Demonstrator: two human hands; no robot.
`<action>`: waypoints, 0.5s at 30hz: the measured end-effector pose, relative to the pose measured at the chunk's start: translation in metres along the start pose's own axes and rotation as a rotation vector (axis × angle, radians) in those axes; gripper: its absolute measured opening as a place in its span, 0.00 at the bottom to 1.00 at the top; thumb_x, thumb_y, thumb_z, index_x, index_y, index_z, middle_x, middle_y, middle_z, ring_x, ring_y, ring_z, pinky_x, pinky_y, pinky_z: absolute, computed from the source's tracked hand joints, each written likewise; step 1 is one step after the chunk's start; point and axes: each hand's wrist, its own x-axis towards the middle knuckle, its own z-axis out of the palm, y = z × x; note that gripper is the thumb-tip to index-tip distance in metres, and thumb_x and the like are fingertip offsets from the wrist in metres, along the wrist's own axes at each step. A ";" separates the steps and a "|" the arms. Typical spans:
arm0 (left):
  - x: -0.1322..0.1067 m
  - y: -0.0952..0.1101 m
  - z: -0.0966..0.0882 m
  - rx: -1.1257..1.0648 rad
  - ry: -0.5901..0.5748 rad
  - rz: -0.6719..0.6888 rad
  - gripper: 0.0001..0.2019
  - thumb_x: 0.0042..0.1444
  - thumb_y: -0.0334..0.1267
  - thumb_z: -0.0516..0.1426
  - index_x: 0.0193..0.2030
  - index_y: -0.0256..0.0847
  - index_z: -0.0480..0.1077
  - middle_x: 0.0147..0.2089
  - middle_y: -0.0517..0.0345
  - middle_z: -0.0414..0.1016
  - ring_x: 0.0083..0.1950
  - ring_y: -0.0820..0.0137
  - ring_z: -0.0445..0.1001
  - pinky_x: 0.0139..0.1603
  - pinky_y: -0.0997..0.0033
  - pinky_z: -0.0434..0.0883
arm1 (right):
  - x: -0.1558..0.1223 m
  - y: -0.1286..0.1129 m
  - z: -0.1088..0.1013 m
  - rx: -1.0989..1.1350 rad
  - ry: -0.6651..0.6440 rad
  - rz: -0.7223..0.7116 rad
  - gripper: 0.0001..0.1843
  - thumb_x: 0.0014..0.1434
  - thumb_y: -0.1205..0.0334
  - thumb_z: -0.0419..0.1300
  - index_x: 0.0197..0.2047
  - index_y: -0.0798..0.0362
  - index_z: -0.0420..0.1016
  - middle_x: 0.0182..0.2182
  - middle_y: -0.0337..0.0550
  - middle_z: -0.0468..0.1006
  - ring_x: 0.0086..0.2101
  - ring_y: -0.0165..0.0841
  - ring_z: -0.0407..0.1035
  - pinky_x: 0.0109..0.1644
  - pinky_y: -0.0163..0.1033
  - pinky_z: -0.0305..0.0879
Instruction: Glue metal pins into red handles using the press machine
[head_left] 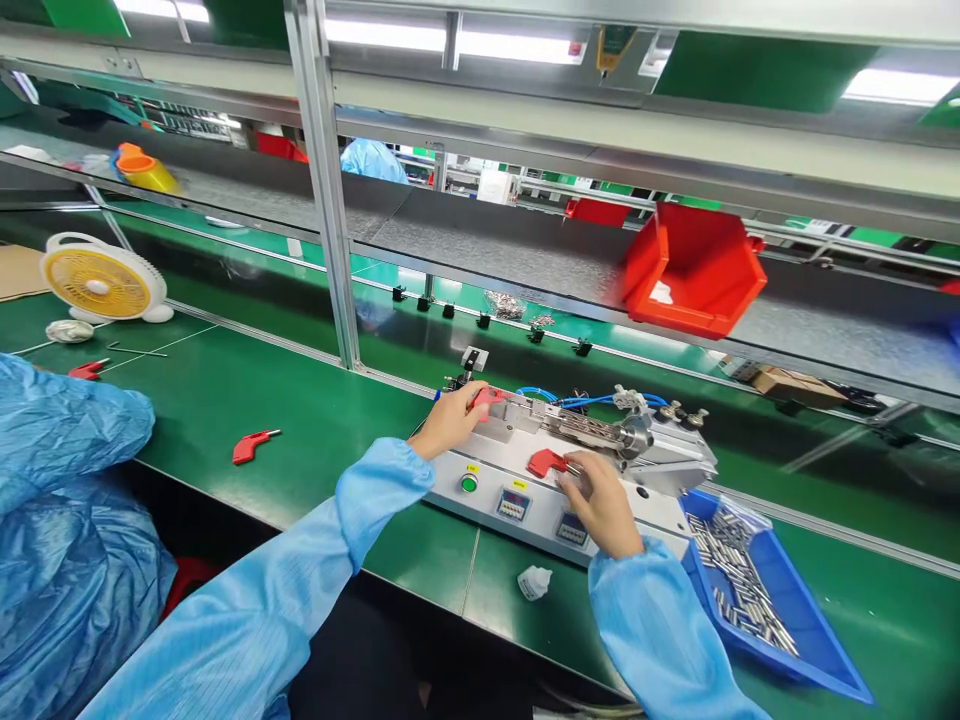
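Observation:
My left hand (448,420) is closed on a red plastic handle (489,397) seated at the left end of a grey bench machine (491,475). My right hand (604,505) pinches the short metal rod of a second red handle (545,462), just above the machine's front top. On the machine sit a green button (469,484), small counter displays and a metal clamp mechanism (592,430). Another red handle with a metal rod (253,446) lies on the green bench to the left.
Right of the machine stands a blue bin (814,610) holding many metal pins. A small white bottle (534,582) lies in front. A red bin (694,270) rests on the shelf above. At left are a fan (103,278) and a co-worker's blue sleeve (67,430).

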 end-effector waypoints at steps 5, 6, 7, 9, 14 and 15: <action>0.031 0.014 0.004 0.184 -0.068 -0.001 0.12 0.69 0.36 0.56 0.55 0.40 0.78 0.47 0.48 0.84 0.49 0.57 0.82 0.51 0.64 0.74 | -0.037 -0.004 -0.024 0.042 0.057 0.006 0.14 0.69 0.51 0.58 0.51 0.46 0.80 0.51 0.53 0.81 0.53 0.49 0.77 0.60 0.57 0.74; 0.033 0.015 0.005 0.223 -0.078 -0.004 0.11 0.70 0.37 0.56 0.52 0.40 0.78 0.46 0.47 0.83 0.49 0.56 0.82 0.52 0.63 0.74 | -0.044 -0.004 -0.030 0.049 0.062 0.020 0.14 0.69 0.50 0.58 0.51 0.45 0.80 0.51 0.53 0.82 0.53 0.49 0.77 0.60 0.58 0.75; 0.033 0.017 0.006 0.259 -0.082 -0.006 0.11 0.71 0.37 0.55 0.51 0.39 0.78 0.47 0.46 0.82 0.49 0.55 0.81 0.52 0.62 0.74 | -0.050 -0.003 -0.034 0.054 0.065 0.032 0.15 0.69 0.49 0.58 0.51 0.44 0.81 0.51 0.52 0.82 0.53 0.50 0.77 0.61 0.58 0.75; 0.032 0.020 0.009 0.319 -0.070 -0.007 0.12 0.72 0.39 0.55 0.52 0.38 0.77 0.50 0.43 0.79 0.50 0.54 0.81 0.52 0.60 0.75 | -0.060 -0.001 -0.042 0.062 0.073 0.054 0.15 0.68 0.47 0.59 0.50 0.44 0.81 0.51 0.51 0.82 0.53 0.50 0.77 0.61 0.58 0.75; 0.020 0.021 0.014 0.380 -0.016 0.064 0.12 0.74 0.40 0.53 0.55 0.37 0.75 0.55 0.44 0.73 0.52 0.57 0.79 0.51 0.61 0.74 | -0.078 0.003 -0.046 0.074 0.103 0.084 0.16 0.69 0.45 0.58 0.48 0.44 0.81 0.50 0.51 0.83 0.51 0.49 0.79 0.59 0.57 0.76; 0.016 0.020 0.016 0.379 -0.012 0.094 0.12 0.74 0.39 0.53 0.53 0.37 0.75 0.54 0.45 0.74 0.53 0.57 0.77 0.52 0.61 0.74 | -0.079 0.002 -0.045 0.076 0.105 0.090 0.16 0.69 0.45 0.58 0.48 0.44 0.81 0.49 0.51 0.83 0.51 0.49 0.79 0.58 0.57 0.77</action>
